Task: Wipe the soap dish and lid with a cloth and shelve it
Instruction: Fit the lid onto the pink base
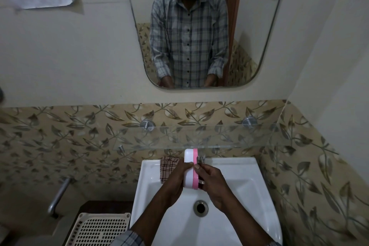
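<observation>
White-and-pink soap dish [190, 168] clamped between left hand [175, 177] and right hand [211, 180], mid-frame; next, fetch the cloth [167, 168] to wipe.

I see a smooth, glossy plastic soap dish [190, 168], white with a pink band, over a shiny white ceramic sink [247, 189]. At centre a woven checked cloth [167, 168]; above, a clear glass shelf [199, 138] on polished metal brackets [147, 125].

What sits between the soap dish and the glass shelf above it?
Nothing: head view shows only bare leaf-tile wall between soap dish and glass shelf.
</observation>
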Tool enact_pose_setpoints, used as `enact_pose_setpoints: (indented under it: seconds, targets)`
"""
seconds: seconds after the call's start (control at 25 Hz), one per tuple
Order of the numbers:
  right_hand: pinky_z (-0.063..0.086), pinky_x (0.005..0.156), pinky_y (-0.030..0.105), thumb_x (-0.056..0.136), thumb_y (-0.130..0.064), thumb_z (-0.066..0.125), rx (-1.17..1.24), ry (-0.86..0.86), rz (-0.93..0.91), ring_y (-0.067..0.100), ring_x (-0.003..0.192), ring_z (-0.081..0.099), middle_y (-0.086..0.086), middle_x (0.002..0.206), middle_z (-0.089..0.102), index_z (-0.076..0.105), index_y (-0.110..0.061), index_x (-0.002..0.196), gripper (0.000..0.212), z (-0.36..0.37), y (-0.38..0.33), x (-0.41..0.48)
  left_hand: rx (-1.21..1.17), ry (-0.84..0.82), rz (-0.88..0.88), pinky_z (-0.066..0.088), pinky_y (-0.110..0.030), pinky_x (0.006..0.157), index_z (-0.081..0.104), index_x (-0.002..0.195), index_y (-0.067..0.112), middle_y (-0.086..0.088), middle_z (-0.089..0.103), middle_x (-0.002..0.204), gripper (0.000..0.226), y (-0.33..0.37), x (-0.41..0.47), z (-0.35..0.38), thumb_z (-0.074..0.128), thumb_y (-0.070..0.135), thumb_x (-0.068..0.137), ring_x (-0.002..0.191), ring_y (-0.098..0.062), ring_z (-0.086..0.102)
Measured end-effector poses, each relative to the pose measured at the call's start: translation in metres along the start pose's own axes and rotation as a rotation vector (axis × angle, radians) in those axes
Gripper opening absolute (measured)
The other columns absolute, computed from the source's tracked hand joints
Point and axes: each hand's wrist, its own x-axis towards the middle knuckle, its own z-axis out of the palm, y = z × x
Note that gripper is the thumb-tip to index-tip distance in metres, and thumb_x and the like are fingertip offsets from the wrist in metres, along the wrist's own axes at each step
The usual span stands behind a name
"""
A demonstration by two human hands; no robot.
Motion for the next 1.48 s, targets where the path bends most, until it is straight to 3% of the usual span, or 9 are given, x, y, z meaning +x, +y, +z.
enact_pose_setpoints:
  seconds: [0.28,0.44,0.52,0.64,0.76,1.0,1.16,1.28,1.48]
  targets:
    - [0.060,0.085,0.036,0.095,-0.030,0.064,-0.011,-0.041,-0.010,0.020,0.103,0.072,0.004,0.110,0.077,0.073,-0.018,0.113,0.024,-0.001,-0.001,0.000,-0.135,-0.023,-0.005,0.055,-0.042,0.090,0.069,0.122,0.014,-0.017,0.070,0.120,0.043,0.000,-0.003,0.000,0.047,0.041,0.098,0.107,-0.030,0.068]
    - [0.061,0.077,0.034,0.092,-0.033,0.066,-0.047,-0.059,0.063,0.024,0.101,0.073,0.009,0.109,0.076,0.074,-0.013,0.111,0.028,-0.007,-0.010,0.001,-0.222,-0.046,-0.081,0.051,-0.052,0.099,0.063,0.129,0.008,-0.022,0.065,0.129,0.049,-0.005,0.002,-0.006,0.033,0.039,0.105,0.119,-0.038,0.062]
    - [0.060,0.076,0.034,0.092,-0.037,0.064,-0.044,-0.066,0.114,0.027,0.097,0.073,0.012,0.107,0.076,0.074,-0.014,0.110,0.031,-0.012,-0.012,0.002,-0.216,-0.032,-0.102,0.047,-0.059,0.102,0.065,0.127,0.007,-0.021,0.066,0.128,0.045,-0.001,0.004,-0.008,0.046,0.039,0.101,0.121,-0.041,0.059]
    - [0.060,0.075,0.043,0.086,-0.045,0.067,-0.001,-0.047,0.251,0.034,0.093,0.071,0.018,0.105,0.075,0.075,-0.014,0.105,0.037,-0.023,-0.014,0.004,-0.198,0.103,-0.167,0.058,-0.049,0.083,0.073,0.111,0.007,-0.015,0.074,0.106,0.043,0.001,0.007,-0.021,0.076,0.033,0.076,0.100,-0.035,0.068]
    - [0.059,0.075,0.051,0.085,-0.056,0.066,0.072,0.033,0.355,0.041,0.086,0.072,0.026,0.103,0.074,0.077,-0.008,0.100,0.052,-0.034,-0.003,0.004,-0.236,0.170,-0.193,0.059,-0.049,0.081,0.069,0.117,0.001,-0.022,0.073,0.101,0.048,-0.010,0.002,-0.032,0.077,0.013,0.071,0.091,-0.038,0.069]
    - [0.064,0.060,0.046,0.092,-0.022,0.069,-0.082,0.397,0.041,0.036,0.088,0.070,0.019,0.111,0.065,0.066,-0.005,0.116,0.030,-0.025,0.031,-0.016,-0.078,0.417,-0.050,0.061,-0.040,0.072,0.073,0.106,0.010,-0.020,0.075,0.100,0.022,-0.029,-0.024,-0.014,0.070,0.010,0.084,0.084,-0.033,0.071]
    - [0.055,0.058,0.026,0.093,-0.023,0.067,-0.474,0.649,-0.364,0.016,0.071,0.067,0.001,0.080,0.070,0.075,-0.012,0.097,0.014,-0.012,-0.029,-0.013,0.103,0.511,0.209,0.063,-0.044,0.073,0.081,0.088,0.018,-0.006,0.079,0.080,0.011,0.021,-0.019,0.010,0.078,0.019,0.078,0.081,-0.026,0.074]
    - [0.038,0.050,0.027,0.095,-0.016,0.059,-0.698,0.673,-0.429,0.021,0.059,0.059,0.008,0.063,0.065,0.068,-0.003,0.069,0.030,-0.012,-0.085,0.004,0.238,0.537,0.256,0.059,-0.042,0.069,0.082,0.077,0.016,-0.002,0.076,0.066,0.018,0.061,-0.010,0.025,0.079,0.033,0.074,0.071,-0.023,0.073]
    - [0.039,0.051,0.026,0.094,-0.018,0.059,-0.831,0.564,-0.387,0.019,0.062,0.061,0.012,0.069,0.070,0.073,-0.003,0.072,0.030,-0.018,-0.117,0.024,0.264,0.546,0.251,0.061,-0.041,0.063,0.080,0.067,0.015,-0.006,0.074,0.061,0.022,0.083,-0.002,0.024,0.081,0.036,0.071,0.060,-0.021,0.072]
